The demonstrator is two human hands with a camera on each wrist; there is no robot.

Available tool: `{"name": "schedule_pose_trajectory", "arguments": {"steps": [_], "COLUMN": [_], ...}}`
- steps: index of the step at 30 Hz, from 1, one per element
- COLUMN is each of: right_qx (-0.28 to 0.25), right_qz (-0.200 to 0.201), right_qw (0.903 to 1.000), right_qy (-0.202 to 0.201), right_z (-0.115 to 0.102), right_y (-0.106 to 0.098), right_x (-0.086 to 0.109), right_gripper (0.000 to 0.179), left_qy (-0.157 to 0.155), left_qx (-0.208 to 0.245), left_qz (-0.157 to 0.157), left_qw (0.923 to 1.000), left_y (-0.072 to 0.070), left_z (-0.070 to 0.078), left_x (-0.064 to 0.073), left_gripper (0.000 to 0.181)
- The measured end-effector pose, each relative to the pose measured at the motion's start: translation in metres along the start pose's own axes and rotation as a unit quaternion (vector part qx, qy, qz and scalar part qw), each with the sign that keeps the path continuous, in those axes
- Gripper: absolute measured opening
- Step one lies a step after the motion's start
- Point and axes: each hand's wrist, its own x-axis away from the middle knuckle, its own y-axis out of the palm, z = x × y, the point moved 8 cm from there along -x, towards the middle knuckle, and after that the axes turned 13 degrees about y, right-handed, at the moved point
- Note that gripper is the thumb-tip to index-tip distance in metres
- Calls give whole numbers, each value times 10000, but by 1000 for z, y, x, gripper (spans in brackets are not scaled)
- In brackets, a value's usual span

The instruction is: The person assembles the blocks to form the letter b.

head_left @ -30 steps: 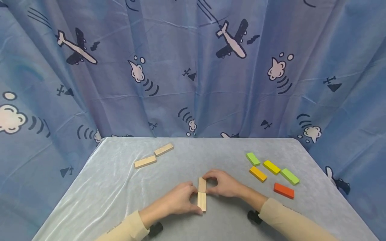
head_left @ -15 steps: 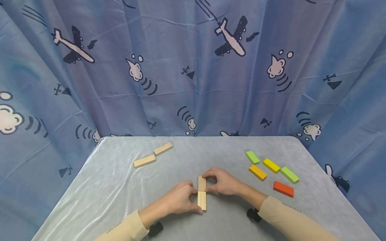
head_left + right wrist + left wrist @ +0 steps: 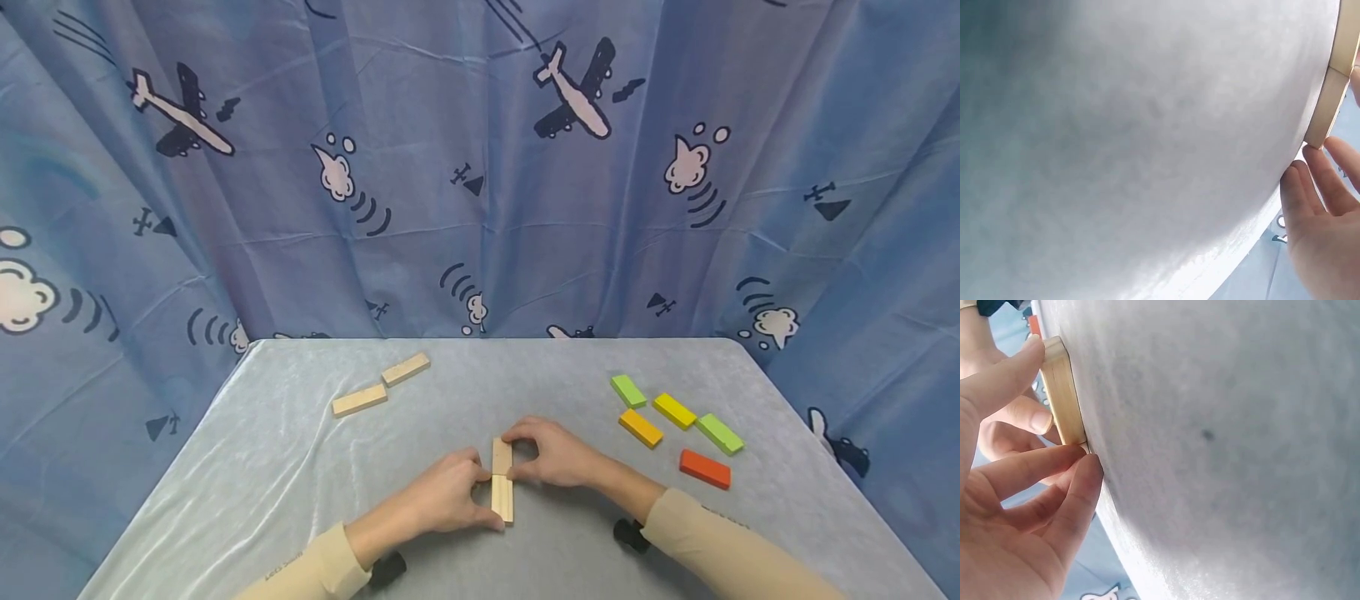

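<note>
pinching the near wooden block (image 3: 502,502) with the left hand (image 3: 446,498), pressing the thumb to its six o'clock end and the fingers to its eleven o'clock corner. pinching the far wooden block (image 3: 502,457) with the right hand (image 3: 558,454), curling the fingers to its twelve o'clock end and bringing the thumb to its four o'clock side. holding both end to end on the counter (image 3: 547,558), touching, with the far one at twelve o'clock from the near one. seeing, from that pair, a loose wooden block (image 3: 360,401) at ten o'clock, with a second loose block (image 3: 406,369) corner to corner at its two o'clock. spotting towards two o'clock a green block (image 3: 628,391), an orange block (image 3: 641,427) just beside it, a yellow block (image 3: 674,411) and a second green block (image 3: 720,434), then a red block (image 3: 705,469) at three o'clock. wearing beige sleeves (image 3: 322,567). facing a blue airplane-printed curtain (image 3: 412,100) at twelve o'clock, beyond the counter.
</note>
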Motion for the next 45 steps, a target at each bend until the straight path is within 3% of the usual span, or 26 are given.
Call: {"name": "schedule_pose_trajectory", "arguments": {"steps": [8, 14, 22, 38, 45], "right_qx": [153, 297, 448, 582, 499], "right_qz": [-31, 54, 17, 65, 11], "right_qw": [9999, 9993, 9981, 9972, 9965], "right_qy": [71, 234, 416, 468, 663], "right_z": [-2, -2, -7, -9, -7], "right_y": [1, 2, 5, 11, 10], "right_x": [7, 14, 19, 21, 20], "right_gripper": [57, 64, 69, 70, 70], "left_qy": [-57, -155, -253, -227, -795], "left_qx": [148, 455, 557, 371, 221], "left_qz": [-90, -25, 425, 1422, 2130], "left_qw": [9998, 9988, 9972, 9889, 9736], "left_y": [1, -1, -26, -94, -119], "left_z": [0, -4, -15, -70, -112], "left_x": [0, 5, 13, 31, 41], "left_gripper": [62, 49, 29, 21, 18]}}
